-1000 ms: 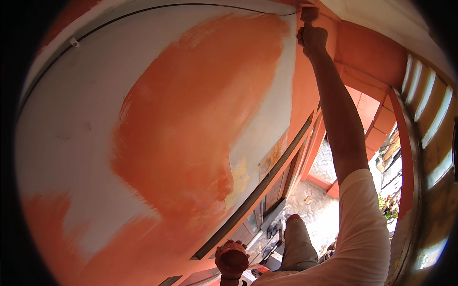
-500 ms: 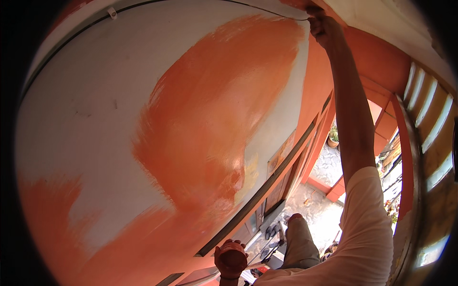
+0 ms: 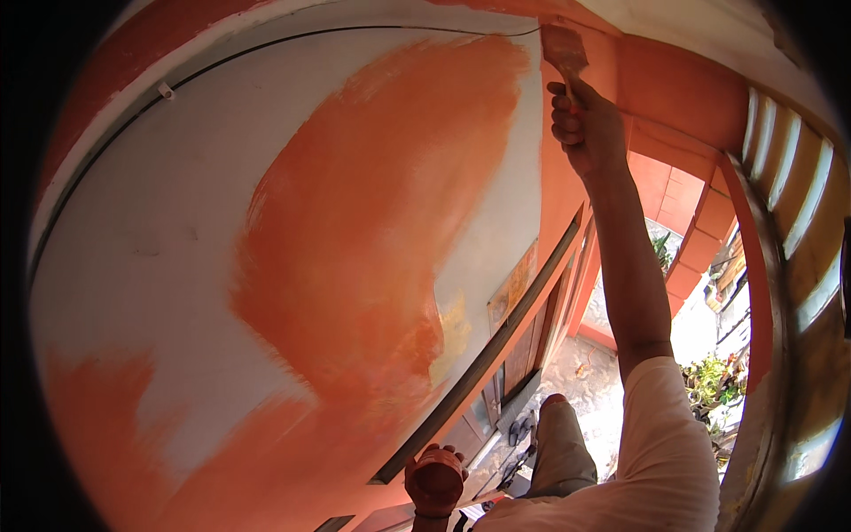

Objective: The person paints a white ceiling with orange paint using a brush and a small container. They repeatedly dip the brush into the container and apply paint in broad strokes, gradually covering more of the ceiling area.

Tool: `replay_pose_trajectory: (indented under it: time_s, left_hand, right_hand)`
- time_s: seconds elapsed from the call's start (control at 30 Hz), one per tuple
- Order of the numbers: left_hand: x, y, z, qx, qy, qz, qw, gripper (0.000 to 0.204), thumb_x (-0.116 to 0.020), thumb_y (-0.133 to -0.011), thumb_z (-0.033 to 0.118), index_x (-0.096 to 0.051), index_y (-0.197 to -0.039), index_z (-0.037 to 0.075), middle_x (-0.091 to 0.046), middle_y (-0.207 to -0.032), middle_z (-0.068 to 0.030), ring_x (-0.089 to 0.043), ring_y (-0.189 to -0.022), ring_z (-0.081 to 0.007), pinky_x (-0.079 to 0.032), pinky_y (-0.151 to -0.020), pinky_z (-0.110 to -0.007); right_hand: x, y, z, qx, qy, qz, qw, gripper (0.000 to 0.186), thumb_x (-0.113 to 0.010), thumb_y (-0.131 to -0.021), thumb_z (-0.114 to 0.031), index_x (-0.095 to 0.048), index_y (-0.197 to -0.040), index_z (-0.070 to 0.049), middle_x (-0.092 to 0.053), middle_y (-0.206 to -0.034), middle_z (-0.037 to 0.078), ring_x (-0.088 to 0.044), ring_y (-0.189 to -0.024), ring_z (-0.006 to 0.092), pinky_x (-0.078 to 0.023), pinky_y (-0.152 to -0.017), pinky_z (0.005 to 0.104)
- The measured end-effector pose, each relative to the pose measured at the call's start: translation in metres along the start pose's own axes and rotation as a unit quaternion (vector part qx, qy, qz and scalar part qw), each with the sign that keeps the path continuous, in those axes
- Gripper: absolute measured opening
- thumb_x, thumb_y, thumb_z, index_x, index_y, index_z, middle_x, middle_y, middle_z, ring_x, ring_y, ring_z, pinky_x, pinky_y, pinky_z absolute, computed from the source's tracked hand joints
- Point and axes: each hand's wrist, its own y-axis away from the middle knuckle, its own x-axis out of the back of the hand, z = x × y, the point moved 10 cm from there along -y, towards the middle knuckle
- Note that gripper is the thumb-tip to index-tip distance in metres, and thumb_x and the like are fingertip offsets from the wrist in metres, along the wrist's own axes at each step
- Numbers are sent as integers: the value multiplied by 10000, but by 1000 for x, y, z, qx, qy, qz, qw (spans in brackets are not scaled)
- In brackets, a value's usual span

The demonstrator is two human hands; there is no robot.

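Raised at the upper right, my right hand (image 3: 592, 129) is closed around the handle of a paintbrush (image 3: 565, 49). The brush's wide bristles point up at the corner where the wall meets the orange-red side surface, close beside a thin dark cable (image 3: 355, 29). Low in the picture, my left hand (image 3: 431, 505) grips a small round paint tub (image 3: 439, 477), its fingers curled over the far rim. The inside of the tub looks reddish; its level is hard to make out. A broad orange patch (image 3: 372, 222) covers part of the pale wall (image 3: 142, 204).
A dark wooden ledge (image 3: 496, 346) runs slantwise under the painted wall. Below are the floor (image 3: 581, 381), footwear (image 3: 520, 430) and my bent leg (image 3: 565, 448). Potted plants (image 3: 709, 381) stand outside at the right, next to a slatted opening (image 3: 807, 204).
My right hand has come down a little from the corner, and the brush now shows plainly. The whole view has shifted slightly. My left hand keeps its hold on the tub.
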Motion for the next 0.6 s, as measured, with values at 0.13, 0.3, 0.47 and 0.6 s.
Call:
replay_pose_trajectory:
  time_s: [0.13, 0.3, 0.47, 0.6]
  left_hand:
    - [-3, 7, -5, 5, 7, -14, 1000, 658, -549, -1032, 608, -599, -1410, 72, -644, -1373, -223, -625, -1270, -428, -584, -968, -610]
    - [-9, 10, -13, 11, 19, -41, 999, 637, -530, -1043, 605, -613, -1396, 82, -639, -1389, -215, -622, -1280, -430, -577, -976, -620]
    - [8, 9, -11, 12, 43, -35, 998, 619, -522, -1048, 598, -621, -1393, 94, -630, -1409, -209, -599, -1318, -435, -569, -979, -629]
    - [6, 19, -3, 0, 49, -30, 998, 611, -527, -1047, 591, -629, -1384, 92, -633, -1406, -206, -601, -1310, -434, -567, -981, -623]
  right_hand:
    - [-1, -1, 0, 12, 76, 32, 997, 358, -626, -1063, -272, -633, -1091, 84, -550, -735, 23, -432, -523, 74, -310, -448, 235]
    - [-43, 31, 14, 49, 146, 5, 988, 394, -599, -1101, -307, -633, -1152, 82, -553, -754, 14, -449, -527, 68, -341, -451, 241]
    - [-72, 87, 38, 145, 236, -70, 958, 354, -535, -1139, -291, -643, -1171, 45, -549, -760, 4, -483, -603, 64, -376, -525, 232]
    - [-79, 105, 48, 175, 356, -115, 911, 390, -519, -1145, -342, -660, -1159, 21, -602, -769, 20, -566, -724, 96, -463, -666, 277]
